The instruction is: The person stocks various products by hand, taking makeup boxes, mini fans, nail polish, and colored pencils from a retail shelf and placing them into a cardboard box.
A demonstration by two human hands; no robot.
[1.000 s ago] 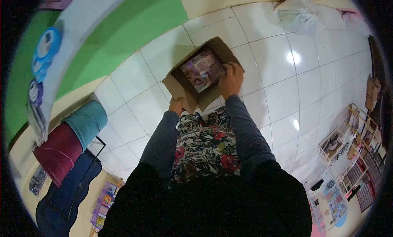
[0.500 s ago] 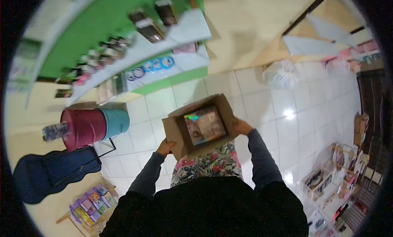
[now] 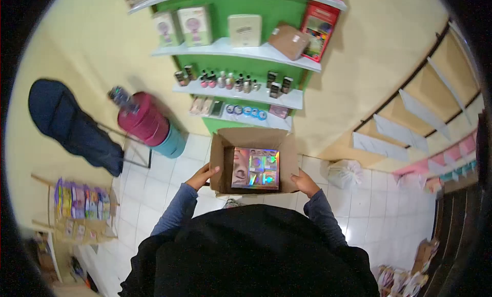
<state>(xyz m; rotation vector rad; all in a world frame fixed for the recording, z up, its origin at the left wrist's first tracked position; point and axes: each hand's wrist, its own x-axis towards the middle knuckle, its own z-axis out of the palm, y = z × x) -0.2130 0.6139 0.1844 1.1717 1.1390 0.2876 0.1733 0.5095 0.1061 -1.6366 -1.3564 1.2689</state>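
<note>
An open cardboard box (image 3: pixel 220 158) is held up in front of my body, its mouth toward me. My left hand (image 3: pixel 203 177) grips its left side, thumb near the rim. On the opposite side my right hand (image 3: pixel 306 182) clasps the wall, the thumb on top and the other fingers mostly hidden. Inside lies a shiny holographic package (image 3: pixel 255 168) with a close-up eye picture and rainbow reflections. Beyond the box's far edge, the lowest white shelf carries several round blue-rimmed items (image 3: pixel 247 111).
A green-backed shelf unit (image 3: pixel 215 66) with bottles and boxes stands ahead. On the left are maroon and teal drums (image 3: pixel 146 120), a dark guitar-shaped case (image 3: pixel 72 123) and a rack of colourful packets (image 3: pixel 84 202). A plastic bag (image 3: pixel 345 174) sits on the tiled floor at right.
My view has swung round and lifted, so the shelf unit now stands straight ahead. The box looks level rather than tilted, still between both hands with the package inside.
</note>
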